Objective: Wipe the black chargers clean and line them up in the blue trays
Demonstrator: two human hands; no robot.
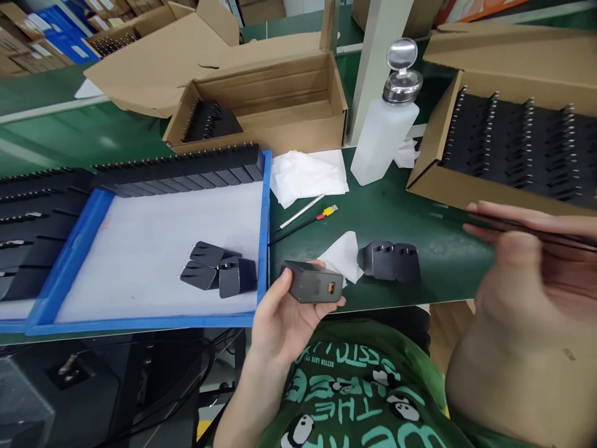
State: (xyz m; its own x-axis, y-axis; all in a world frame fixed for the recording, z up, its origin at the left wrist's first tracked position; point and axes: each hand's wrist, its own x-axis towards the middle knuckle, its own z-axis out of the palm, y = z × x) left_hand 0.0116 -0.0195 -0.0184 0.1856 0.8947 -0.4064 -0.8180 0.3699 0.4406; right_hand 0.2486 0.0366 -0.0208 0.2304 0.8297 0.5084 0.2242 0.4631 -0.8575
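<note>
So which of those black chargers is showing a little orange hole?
The charger held in the left hand, at the table's front edge. Its end faces the camera with an orange port. The three chargers on the blue tray show only prongs and plain black sides.

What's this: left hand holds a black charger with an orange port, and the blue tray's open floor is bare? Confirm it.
Not quite. The head view shows the left hand holding the black charger, but the blue tray isn't bare: three loose chargers lie on its white floor.
</note>
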